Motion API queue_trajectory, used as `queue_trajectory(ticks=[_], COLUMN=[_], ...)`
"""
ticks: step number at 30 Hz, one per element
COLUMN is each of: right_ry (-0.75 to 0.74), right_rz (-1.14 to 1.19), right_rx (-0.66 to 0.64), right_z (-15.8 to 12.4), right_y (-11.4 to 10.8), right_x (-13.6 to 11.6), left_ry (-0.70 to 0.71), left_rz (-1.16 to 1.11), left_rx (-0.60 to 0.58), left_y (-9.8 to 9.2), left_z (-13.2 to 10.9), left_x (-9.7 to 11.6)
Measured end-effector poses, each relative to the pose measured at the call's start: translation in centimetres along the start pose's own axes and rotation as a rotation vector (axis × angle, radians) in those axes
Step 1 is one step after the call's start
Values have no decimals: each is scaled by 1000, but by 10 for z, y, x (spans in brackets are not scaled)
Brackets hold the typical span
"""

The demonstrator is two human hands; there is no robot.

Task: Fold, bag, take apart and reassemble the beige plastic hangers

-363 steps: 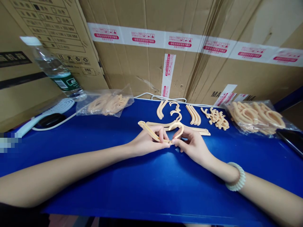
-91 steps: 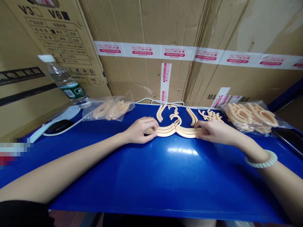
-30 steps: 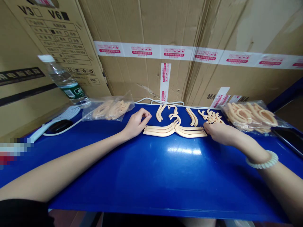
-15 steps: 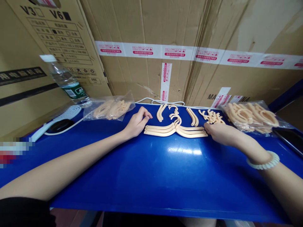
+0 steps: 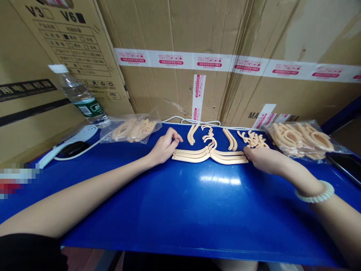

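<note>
A stack of folding hangers in beige plastic lies spread on the blue table, arms out to both sides and hooks at the top. My left hand rests at their left end, fingers curled in and nothing seen in them. By the right end is my right hand, its fingers closed together; whether they hold anything is hidden. Just behind it sits a pile of small hooks. Loose hanger arms, more hanger arms and a few separate hooks lie behind the stack.
Clear bags of beige parts lie left and right. A water bottle, a black mouse and a white cable are at the back left. A phone lies far right. Cardboard boxes wall the back.
</note>
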State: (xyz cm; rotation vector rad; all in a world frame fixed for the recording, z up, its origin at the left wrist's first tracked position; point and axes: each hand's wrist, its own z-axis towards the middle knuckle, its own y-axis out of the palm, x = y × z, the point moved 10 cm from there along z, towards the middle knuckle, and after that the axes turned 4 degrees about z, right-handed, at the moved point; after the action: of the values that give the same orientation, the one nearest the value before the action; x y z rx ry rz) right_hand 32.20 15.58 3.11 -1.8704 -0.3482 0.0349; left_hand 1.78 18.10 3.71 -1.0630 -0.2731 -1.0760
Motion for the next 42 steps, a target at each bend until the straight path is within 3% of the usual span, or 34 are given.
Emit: queue_trajectory(ticks=[17,35,42], right_ry=[4,7,25], right_rz=[4,-5,-51], right_rx=[0,25,65], right_z=[2,1,-5], right_y=[0,-1,-15], right_x=[-1,1,-1], left_ry=[14,39,158], left_rz=[-43,69,206], left_rx=[28,-43,-292], left_y=[-1,6,31], left_z=[1,0,-3], left_x=[-1,2,13])
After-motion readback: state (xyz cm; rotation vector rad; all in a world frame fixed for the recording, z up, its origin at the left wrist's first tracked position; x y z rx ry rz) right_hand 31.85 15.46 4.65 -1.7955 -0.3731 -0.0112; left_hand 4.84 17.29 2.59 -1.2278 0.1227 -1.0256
